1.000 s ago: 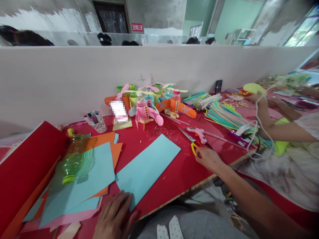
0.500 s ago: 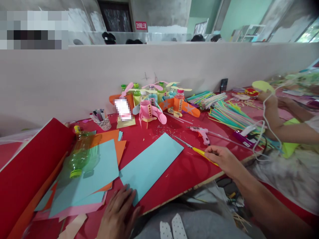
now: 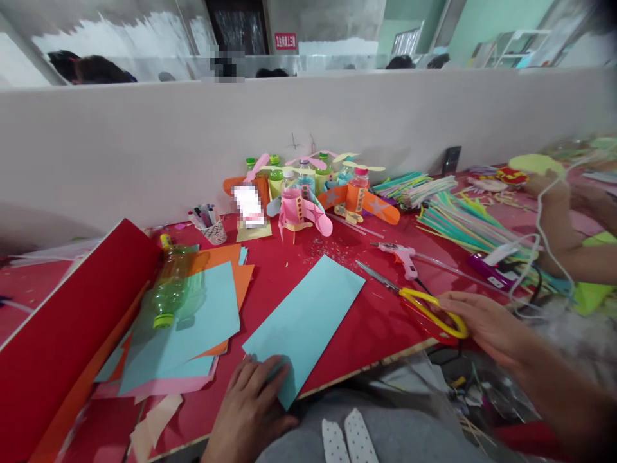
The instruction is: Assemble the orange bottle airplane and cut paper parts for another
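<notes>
A strip of light blue paper (image 3: 308, 321) lies slantwise on the red tabletop. My left hand (image 3: 258, 399) rests flat on its near left end, fingers stretched out, palm down. My right hand (image 3: 482, 321) grips the yellow handle of a pair of scissors (image 3: 427, 303) at the table's front edge. The blades are together and point to the far left, just right of the paper's far corner. A pink glue gun (image 3: 402, 257) lies behind the scissors. More blue, orange and pink sheets (image 3: 212, 308) are piled left of the strip.
A green bottle (image 3: 168, 286) lies on the sheets, beside a red panel (image 3: 91, 328). At the back stand a pen cup (image 3: 212, 228) and several decorated bottles (image 3: 294, 206). Coloured sticks (image 3: 463, 225) and a purple device (image 3: 491, 270) lie right, near another person's arm (image 3: 559, 225).
My left hand has moved from beside the paper's near end onto it. The scissors have turned so their yellow handle loop shows, with my right hand now at the loop's end.
</notes>
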The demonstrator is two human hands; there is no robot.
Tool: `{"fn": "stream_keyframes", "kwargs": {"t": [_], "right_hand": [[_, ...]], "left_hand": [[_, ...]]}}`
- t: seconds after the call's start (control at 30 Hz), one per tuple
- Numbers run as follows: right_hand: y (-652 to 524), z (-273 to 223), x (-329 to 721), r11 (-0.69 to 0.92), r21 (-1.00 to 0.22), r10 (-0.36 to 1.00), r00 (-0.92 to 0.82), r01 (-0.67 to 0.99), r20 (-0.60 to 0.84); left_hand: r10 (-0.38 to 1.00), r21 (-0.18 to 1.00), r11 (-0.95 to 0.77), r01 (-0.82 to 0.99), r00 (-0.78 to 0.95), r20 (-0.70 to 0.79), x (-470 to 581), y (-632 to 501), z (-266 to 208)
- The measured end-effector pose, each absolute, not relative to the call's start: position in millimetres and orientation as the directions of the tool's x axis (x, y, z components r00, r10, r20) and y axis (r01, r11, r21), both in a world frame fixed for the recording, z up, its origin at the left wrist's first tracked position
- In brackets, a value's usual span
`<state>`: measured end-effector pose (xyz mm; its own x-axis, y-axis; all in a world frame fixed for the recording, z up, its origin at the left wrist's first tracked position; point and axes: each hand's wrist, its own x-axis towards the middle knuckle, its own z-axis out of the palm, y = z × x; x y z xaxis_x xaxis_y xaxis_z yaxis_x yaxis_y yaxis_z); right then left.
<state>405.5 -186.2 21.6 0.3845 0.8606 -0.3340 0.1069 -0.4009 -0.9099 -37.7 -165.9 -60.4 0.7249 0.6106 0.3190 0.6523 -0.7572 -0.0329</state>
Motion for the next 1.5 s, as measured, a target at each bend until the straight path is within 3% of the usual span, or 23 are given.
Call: {"fn": "stream_keyframes", "kwargs": {"t": [0.13, 0.37, 0.6, 0.8, 1.03, 1.2, 1.37, 1.5], "right_hand": [[-181, 27, 407, -0.432, -0.902, 0.849, 0.34, 0.009, -0.404], [-180, 18, 423, -0.518, -0.849, 0.809, 0.261, -0.107, -0.527], [-193, 0, 403, -0.645, -0.746, 0.759, -0.029, -0.166, -0.65], [-203, -14, 378, -0.532, -0.794, 0.833, -0.013, -0.294, -0.553], [-203, -25, 357, -0.453, -0.793, 0.869, -0.001, -0.408, -0.496], [-195, -43, 358, -0.381, -0.833, 0.917, -0.053, -0.401, -0.395], [-185, -40, 357, -0.358, -0.861, 0.933, -0.103, -0.361, -0.345], [-180, -42, 360, -0.38, -0.886, 0.925, -0.092, -0.267, -0.369]], "left_hand": [[0.615, -0.012, -0.764, 0.645, 0.734, 0.289, -35, -167, -55], [0.646, 0.052, -0.73, 0.681, 0.663, 0.379, -37, -175, -42], [0.718, 0.057, -0.642, 0.764, 0.575, 0.392, -27, -182, -30], [0.705, 0.067, -0.664, 0.745, 0.593, 0.389, -2, -174, -32], [0.634, 0.284, -0.756, 0.589, 0.767, 0.098, 31, -134, -3], [0.483, 0.322, -0.837, 0.443, 0.874, 0.055, 79, -62, -2], [0.688, 0.18, -0.705, 0.686, 0.724, -0.062, 137, -3, -37], [0.708, 0.123, -0.699, 0.705, 0.706, -0.021, 149, 3, -54]]}}
